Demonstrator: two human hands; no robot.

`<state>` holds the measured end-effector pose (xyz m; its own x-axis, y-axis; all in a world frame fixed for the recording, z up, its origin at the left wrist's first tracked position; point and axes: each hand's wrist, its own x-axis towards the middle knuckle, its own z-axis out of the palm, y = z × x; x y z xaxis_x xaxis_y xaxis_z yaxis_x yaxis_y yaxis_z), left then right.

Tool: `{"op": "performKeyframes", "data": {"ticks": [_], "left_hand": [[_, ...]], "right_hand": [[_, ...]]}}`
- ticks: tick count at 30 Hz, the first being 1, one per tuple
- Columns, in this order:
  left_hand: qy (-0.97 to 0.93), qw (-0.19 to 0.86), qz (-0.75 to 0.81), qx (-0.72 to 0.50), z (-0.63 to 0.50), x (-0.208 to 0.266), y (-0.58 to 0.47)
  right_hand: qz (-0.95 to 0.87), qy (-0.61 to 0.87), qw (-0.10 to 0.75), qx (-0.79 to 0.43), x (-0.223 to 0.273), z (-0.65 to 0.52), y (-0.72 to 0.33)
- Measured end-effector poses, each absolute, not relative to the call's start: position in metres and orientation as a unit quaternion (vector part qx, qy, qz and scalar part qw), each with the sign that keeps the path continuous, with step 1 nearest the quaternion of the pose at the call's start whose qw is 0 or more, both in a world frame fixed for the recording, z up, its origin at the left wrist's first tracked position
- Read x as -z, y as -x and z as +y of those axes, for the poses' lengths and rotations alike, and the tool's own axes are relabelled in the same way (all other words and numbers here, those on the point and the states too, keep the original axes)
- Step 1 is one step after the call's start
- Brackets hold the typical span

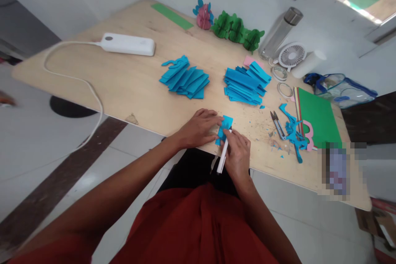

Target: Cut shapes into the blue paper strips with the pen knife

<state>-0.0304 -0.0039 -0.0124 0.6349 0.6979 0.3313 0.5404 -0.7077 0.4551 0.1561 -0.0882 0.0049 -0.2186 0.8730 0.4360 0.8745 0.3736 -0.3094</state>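
Note:
A small piece of blue paper point(228, 121) lies near the table's front edge, partly covered by my fingers. My left hand point(201, 127) rests at its left side, fingers stretched out and fingertips on the paper. In my right hand point(239, 148) is a white pen point(223, 156), its dark tip at the paper's right edge and its clip end pointing down toward me. Behind my hands lie two spread stacks of folded blue paper, a left stack point(187, 79) and a right stack point(244, 84).
Thread snips point(277, 126), blue paper scraps point(292, 130) and a pink cutout point(308, 134) lie right, beside green sheets point(320, 117). Behind stand green paper shapes point(236, 29), a bottle point(276, 35) and a small fan point(291, 55). A white power strip point(128, 44) trails its cable leftward.

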Motion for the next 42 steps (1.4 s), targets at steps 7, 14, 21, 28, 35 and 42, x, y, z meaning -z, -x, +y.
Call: {"op": "performKeyframes", "data": {"ticks": [7,14,21,28,35,42], "left_hand": [[-0.892,0.157,0.349,-0.240,-0.004,0.010,0.031],[-0.898,0.171,0.337,-0.227,-0.004,0.002,0.031],[-0.893,0.159,0.341,-0.247,-0.006,-0.005,0.031],[-0.896,0.149,0.342,-0.241,-0.009,-0.006,0.032],[-0.903,0.145,0.336,-0.225,-0.011,-0.010,0.031],[-0.902,0.141,0.342,-0.222,-0.014,-0.012,0.030]], "right_hand": [[-0.784,0.558,0.274,0.002,-0.005,-0.088,-0.155],[-0.781,0.556,0.284,0.009,-0.005,-0.089,-0.154],[-0.784,0.553,0.282,0.002,-0.004,-0.089,-0.155],[-0.782,0.551,0.292,0.000,-0.002,-0.089,-0.154],[-0.782,0.552,0.289,0.001,-0.003,-0.088,-0.154],[-0.783,0.552,0.286,0.001,-0.002,-0.089,-0.154]]}}
